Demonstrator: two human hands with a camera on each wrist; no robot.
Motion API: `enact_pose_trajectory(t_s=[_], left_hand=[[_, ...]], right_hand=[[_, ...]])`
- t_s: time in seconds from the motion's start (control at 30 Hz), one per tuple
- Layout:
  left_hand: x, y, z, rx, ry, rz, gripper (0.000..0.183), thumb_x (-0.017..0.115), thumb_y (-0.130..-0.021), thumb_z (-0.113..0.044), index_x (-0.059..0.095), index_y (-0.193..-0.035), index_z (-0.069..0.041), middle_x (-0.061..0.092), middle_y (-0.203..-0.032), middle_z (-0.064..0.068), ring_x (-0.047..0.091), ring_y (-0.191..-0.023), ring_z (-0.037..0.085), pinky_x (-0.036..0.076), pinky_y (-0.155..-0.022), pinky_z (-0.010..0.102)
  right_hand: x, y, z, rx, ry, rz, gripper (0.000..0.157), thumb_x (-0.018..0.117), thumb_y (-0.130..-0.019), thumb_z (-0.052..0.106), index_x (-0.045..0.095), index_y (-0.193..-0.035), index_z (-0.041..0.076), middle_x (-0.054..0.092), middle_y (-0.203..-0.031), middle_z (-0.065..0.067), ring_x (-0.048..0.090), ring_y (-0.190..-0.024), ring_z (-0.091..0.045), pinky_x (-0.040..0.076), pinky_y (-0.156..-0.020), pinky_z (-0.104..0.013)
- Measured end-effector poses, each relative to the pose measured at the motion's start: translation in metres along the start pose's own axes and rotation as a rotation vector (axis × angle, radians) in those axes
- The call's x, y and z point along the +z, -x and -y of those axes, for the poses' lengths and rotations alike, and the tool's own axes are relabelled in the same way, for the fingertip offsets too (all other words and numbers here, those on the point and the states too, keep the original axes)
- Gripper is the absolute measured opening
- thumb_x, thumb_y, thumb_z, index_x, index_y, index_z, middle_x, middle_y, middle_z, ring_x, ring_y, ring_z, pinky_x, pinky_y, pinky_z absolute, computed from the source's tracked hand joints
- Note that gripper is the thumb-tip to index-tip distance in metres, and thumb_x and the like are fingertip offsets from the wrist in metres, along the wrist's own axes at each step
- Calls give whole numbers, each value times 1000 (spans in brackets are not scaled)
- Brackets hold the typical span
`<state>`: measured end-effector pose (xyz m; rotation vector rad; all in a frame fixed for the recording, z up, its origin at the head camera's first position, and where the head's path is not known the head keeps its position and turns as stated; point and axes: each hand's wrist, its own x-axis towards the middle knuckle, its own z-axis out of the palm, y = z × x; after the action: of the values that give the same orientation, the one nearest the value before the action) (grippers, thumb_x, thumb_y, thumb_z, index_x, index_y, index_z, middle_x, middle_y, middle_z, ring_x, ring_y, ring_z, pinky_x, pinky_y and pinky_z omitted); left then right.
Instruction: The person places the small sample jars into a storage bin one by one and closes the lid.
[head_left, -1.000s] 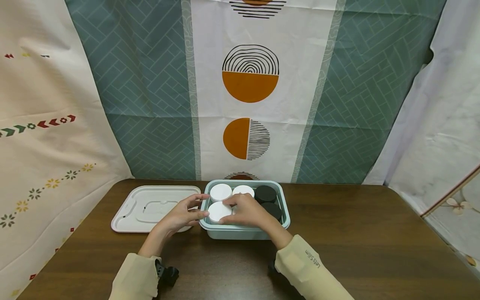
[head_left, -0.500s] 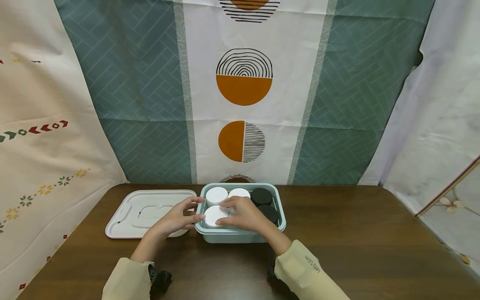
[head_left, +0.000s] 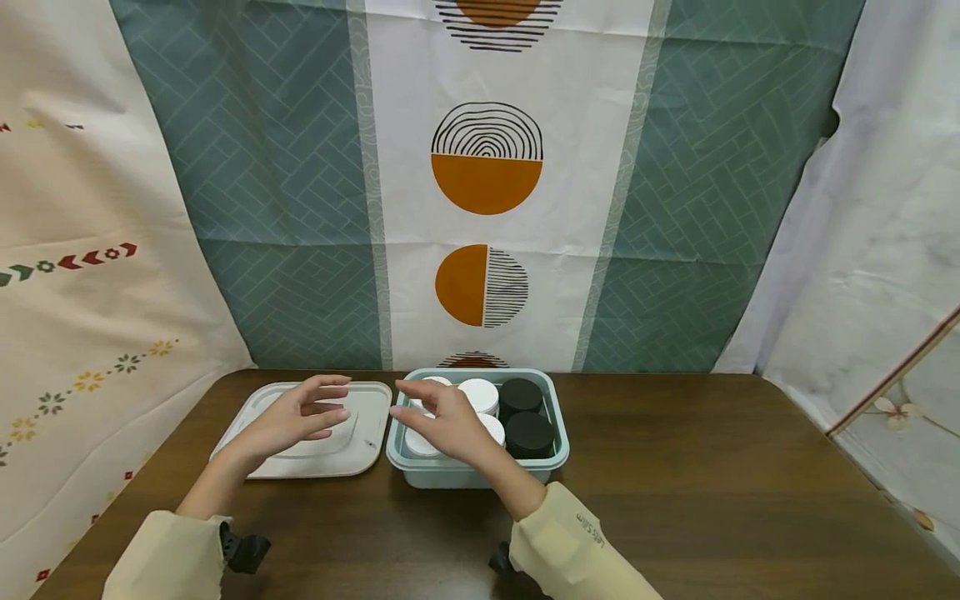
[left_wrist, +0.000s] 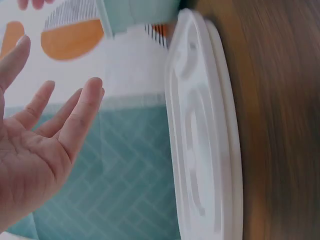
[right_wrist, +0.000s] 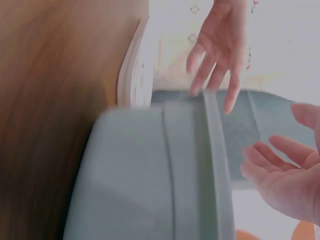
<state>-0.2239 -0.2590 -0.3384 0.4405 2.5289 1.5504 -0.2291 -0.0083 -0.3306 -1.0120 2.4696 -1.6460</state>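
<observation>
A pale blue rectangular box (head_left: 450, 479) holds several round containers with white tops (head_left: 480, 395) on its left and middle, and black-topped round containers (head_left: 529, 435) on its right. My right hand (head_left: 450, 423) hovers over the box's left part, fingers extended and holding nothing, covering some of the white tops. Over the white lid (head_left: 366, 454) to the left is my left hand (head_left: 288, 423), fingers spread and nothing in them. The left wrist view shows that palm (left_wrist: 30, 160) beside the lid (left_wrist: 200, 130). In the right wrist view, relaxed right fingers (right_wrist: 265, 162) show beyond the box wall (right_wrist: 140, 170).
A brown wooden table (head_left: 675, 483) carries the box and lid near its back edge. Behind it hangs a patterned curtain (head_left: 300, 250), with a cream cloth (head_left: 97, 292) at the left and pale fabric (head_left: 862, 292) at the right.
Both hands have moved left. The left hand has come away from the box's left edge to over the lid, and the right hand has let go of the front white-topped container and lifted.
</observation>
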Motion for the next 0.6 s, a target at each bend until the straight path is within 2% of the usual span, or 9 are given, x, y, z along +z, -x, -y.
enact_pose_trajectory(t_s=[0.17,0.3,0.43,0.6], left_hand=[[-23,11,10,-35,-68,-55,60,57,-90,-30,31,-137,-3,36,-135,28,43,-118,43,50,-80,43],[-38,16,22,-72,-128,-96,62,55,-91,-33,29,-138,-1,35,-135,30,40,-118,45,49,-80,46],[-48,19,36,-118,-209,-131,63,52,-92,-35,29,-136,5,35,-132,35,39,-118,48,50,-78,47],[-56,22,57,-155,-355,-179,60,51,-93,-32,33,-130,12,36,-126,41,39,-113,52,46,-81,52]], right_hand=[[28,-7,11,-7,23,-18,39,55,-91,21,54,-126,3,56,-125,-9,53,-113,-19,43,-91,-27],[52,-11,15,23,20,-35,39,53,-92,21,53,-127,3,54,-127,-9,50,-116,-16,44,-90,-23],[74,-13,18,88,35,-43,41,51,-93,22,51,-128,2,50,-131,-10,44,-122,-17,39,-95,-25],[97,-12,17,213,85,-47,45,51,-92,26,48,-130,2,43,-136,-16,38,-127,-25,33,-102,-35]])
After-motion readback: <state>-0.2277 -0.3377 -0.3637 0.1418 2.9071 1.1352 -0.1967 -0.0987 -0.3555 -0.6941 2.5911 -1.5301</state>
